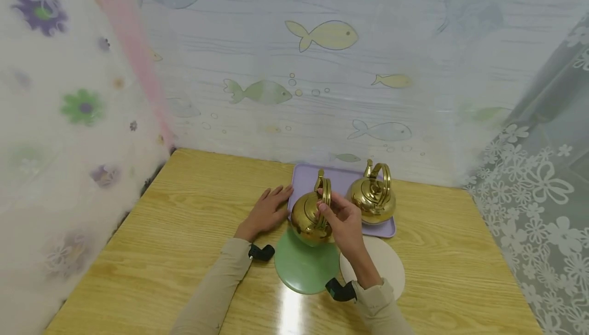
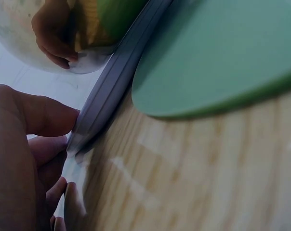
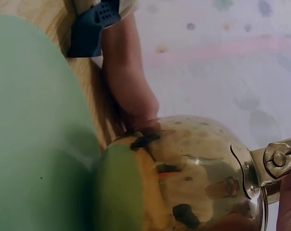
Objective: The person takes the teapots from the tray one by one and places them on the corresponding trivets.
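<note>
Nearest the viewer, two beige sleeves, the left sleeve (image 1: 207, 289) and the right sleeve (image 1: 386, 312), reach forward over the wooden table (image 1: 152, 253), each with a dark wrist device at the cuff: the left device (image 1: 262, 252) and the right device (image 1: 340, 290). Below and to the left of the right hand (image 1: 345, 220) lies a round green disc (image 1: 306, 273); a white disc (image 1: 391, 268) lies under that hand's forearm, partly covered by it.

The right hand pinches the handle (image 1: 325, 192) of a shiny gold kettle (image 1: 306, 217) between thumb and fingers. The kettle sits just left of this hand, over the far part of the green disc and the near left corner of a lavender tray (image 1: 303, 174); whether its base touches either cannot be told.

Left of the kettle, the left hand (image 1: 269, 209) is spread low over the table, fingers extended, their tips against the tray's left edge. A second gold kettle (image 1: 370, 199) stands on the tray, beyond the right hand and to its right, spout pointing away.

Behind everything, beyond both hands, hangs a pale fish-print sheet (image 1: 257, 43), with a flowered sheet (image 1: 46, 161) off to the left hand's side and a grey sheet with white flowers (image 1: 547, 232) far right of the right hand.
</note>
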The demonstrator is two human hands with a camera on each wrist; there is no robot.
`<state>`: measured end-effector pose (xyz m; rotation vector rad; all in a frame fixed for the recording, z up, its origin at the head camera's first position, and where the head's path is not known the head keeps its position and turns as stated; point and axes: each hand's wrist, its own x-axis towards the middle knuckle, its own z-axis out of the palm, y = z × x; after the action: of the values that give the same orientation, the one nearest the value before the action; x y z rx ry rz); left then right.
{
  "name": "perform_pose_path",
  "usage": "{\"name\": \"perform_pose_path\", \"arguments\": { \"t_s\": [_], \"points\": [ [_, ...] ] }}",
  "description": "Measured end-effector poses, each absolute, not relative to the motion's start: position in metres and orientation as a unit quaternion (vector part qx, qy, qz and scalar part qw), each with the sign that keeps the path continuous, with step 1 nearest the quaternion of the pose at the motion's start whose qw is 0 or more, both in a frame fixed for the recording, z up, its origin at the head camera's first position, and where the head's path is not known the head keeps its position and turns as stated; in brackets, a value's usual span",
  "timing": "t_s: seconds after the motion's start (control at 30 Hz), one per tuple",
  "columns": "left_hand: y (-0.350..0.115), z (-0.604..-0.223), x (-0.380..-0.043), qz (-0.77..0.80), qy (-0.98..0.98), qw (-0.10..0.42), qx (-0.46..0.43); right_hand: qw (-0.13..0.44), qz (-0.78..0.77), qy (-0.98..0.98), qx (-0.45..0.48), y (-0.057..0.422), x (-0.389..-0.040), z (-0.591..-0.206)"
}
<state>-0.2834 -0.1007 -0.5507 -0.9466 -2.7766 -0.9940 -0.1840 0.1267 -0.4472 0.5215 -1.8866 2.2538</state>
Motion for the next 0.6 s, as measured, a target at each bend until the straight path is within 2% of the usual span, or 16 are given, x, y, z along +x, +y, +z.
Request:
{"name": "perform_pose_path", "arguments": {
  "t_s": [0.6],
  "points": [
    [-0.1,-0.553,-0.283,-0.322,-0.894,0.046,-0.31,0.092,0.748,-0.628,0.193,0.126,-0.17,-0.452]
  ]
}}
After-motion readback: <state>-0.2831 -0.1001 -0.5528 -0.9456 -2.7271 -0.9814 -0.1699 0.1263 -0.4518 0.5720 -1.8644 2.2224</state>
